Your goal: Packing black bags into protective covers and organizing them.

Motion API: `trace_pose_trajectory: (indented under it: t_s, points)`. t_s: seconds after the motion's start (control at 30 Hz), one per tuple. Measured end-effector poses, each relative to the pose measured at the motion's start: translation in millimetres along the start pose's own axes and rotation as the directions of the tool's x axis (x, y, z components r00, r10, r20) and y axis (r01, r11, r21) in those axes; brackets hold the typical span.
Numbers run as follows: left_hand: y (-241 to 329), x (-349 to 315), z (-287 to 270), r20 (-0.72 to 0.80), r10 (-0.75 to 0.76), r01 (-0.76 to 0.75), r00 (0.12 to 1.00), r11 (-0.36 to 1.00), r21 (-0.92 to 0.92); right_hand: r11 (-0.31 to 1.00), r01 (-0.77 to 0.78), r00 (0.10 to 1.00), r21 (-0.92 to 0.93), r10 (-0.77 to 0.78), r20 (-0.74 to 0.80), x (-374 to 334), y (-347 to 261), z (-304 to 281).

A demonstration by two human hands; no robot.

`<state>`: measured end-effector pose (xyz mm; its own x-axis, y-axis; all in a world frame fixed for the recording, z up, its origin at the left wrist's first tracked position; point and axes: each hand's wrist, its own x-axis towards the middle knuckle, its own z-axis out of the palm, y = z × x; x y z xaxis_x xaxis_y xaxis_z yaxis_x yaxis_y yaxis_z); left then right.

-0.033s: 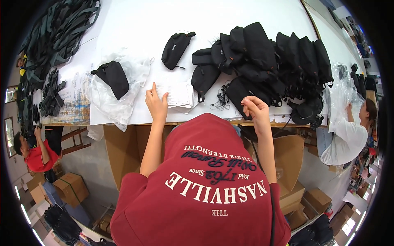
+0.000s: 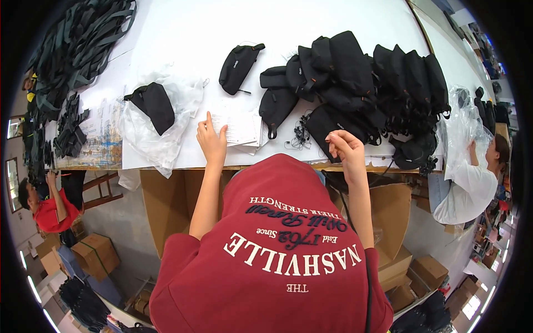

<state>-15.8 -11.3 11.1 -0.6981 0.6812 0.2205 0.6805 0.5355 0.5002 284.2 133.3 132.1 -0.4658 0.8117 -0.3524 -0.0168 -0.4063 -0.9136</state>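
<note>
My left hand [image 2: 212, 140] is open at the left edge of a stack of white printed sheets [image 2: 240, 129], index finger stretched and thumb apart. My right hand [image 2: 346, 146] is raised near the table edge with fingertips drawn together; whether anything small sits between them is hidden. Just behind it lies a black pouch [image 2: 322, 126], and a tangle of thin black cords [image 2: 301, 135] is to its left. Beyond the sheets, a single black zippered pouch [image 2: 237, 67] lies on the white table [image 2: 183, 33]. Another black pouch [image 2: 157, 105] rests on clear plastic bags [image 2: 186, 94] at the left.
Many black pouches [image 2: 352, 66] are heaped at the right. Dark straps [image 2: 83, 44] pile up at the far left. Co-workers sit at both sides, one in a red shirt [image 2: 53, 213], one in a white shirt [image 2: 469, 191]. An open cardboard box [image 2: 166, 200] stands below the table edge.
</note>
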Motion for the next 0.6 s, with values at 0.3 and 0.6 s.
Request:
trace_pose_trajectory:
  t_s: [0.3, 0.6]
  points:
    - [-12.5, -2.4, 10.2, 0.028, 0.048, -0.049, 0.998, 0.997, 0.066, 0.907, 0.390, 0.918, -0.156, -0.397, -0.014, -15.7, -30.3, 33.5]
    - [-8.3, -5.2, 10.8, 0.110, 0.035, -0.045, 0.993, 0.995, 0.091, 0.677, 0.473, 0.852, -0.564, -0.515, 0.096, -22.2, -43.5, 52.5]
